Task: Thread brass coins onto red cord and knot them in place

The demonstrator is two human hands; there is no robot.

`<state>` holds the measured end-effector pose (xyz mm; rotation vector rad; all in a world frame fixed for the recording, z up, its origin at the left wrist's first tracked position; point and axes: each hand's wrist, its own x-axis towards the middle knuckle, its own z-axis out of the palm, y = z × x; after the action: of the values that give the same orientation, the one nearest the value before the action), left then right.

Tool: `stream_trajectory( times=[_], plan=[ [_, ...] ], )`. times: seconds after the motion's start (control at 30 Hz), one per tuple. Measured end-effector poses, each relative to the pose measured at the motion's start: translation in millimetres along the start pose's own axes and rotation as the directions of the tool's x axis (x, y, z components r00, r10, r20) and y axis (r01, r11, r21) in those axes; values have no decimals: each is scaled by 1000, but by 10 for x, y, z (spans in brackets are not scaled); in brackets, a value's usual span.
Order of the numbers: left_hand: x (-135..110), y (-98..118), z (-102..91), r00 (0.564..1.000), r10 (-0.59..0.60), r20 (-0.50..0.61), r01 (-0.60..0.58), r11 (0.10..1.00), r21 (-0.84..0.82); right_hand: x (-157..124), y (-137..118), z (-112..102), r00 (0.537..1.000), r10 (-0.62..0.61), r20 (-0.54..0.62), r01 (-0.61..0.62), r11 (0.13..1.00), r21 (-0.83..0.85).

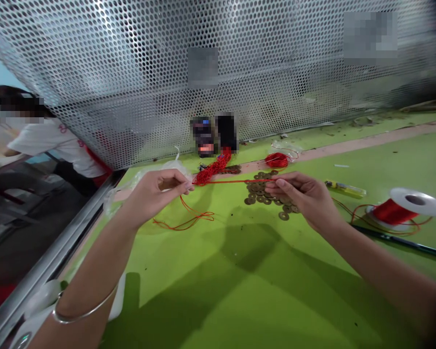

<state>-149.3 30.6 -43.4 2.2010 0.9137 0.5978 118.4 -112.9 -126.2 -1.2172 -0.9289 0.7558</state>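
A red cord [236,182] is stretched taut, nearly level, above the green tabletop [210,286]. At its left end, my left hand [160,191] pinches it between thumb and fingertips, and loose cord trails below onto the table. The other end is pinched in my right hand [301,194], in front of a pile of brass-coloured coins with holes [257,189]. Behind the cord lies a bundle of knotted red cords [212,170]. Right of my right hand stands a white spool of red thread [394,212], with thread trailing from it.
A perforated metal panel [148,87] rises behind the table. Toward the back lies a coil of red cord [277,160]. A yellow lighter [345,189] and a dark pen-like stick [403,241] are on the right. Another person [61,143] is at the far left.
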Motion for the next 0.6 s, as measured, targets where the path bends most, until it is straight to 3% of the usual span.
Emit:
stream_trajectory(
  times=[0.43, 0.6],
  plan=[
    [-49, 154, 61, 995, 7, 96, -13, 998, 66, 39, 72, -89, 991, -130, 7, 130, 980, -148],
    [-33, 79, 7, 995, 12, 97, -19, 998, 66, 32, 97, -108, 987, -162, -10, 157, 965, -211]
  ],
)
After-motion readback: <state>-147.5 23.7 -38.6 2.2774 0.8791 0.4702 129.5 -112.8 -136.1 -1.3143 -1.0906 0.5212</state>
